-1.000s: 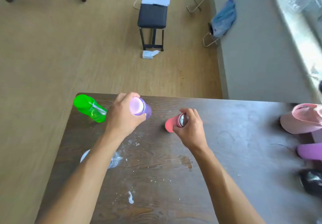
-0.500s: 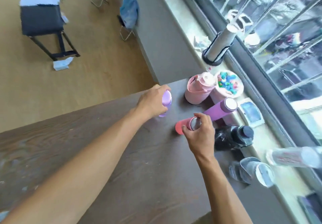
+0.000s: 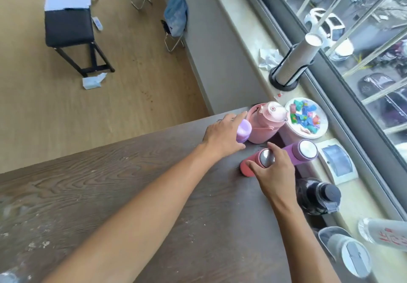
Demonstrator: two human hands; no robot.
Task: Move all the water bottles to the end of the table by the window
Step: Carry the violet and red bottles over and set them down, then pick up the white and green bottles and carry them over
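From the head camera I see my left hand (image 3: 222,134) wrapped around the lilac bottle (image 3: 89,129), which stands on the dark wooden desk (image 3: 110,194) just beside the big pink jug (image 3: 264,122). My right hand (image 3: 273,172) is closed over the top of the coral bottle (image 3: 247,168), fingers (image 3: 251,164) curled round its silver cap; the bottle's base rests on the desk. Just beyond it stands the purple bottle (image 3: 301,153), and nearer me the black bottle (image 3: 317,195) at the desk's window end. A clear bottle (image 3: 345,254) sits at the lower right. On the windowsill (image 3: 253,40) lie a plate of coloured bits (image 3: 306,117) and a cup stack (image 3: 295,62).
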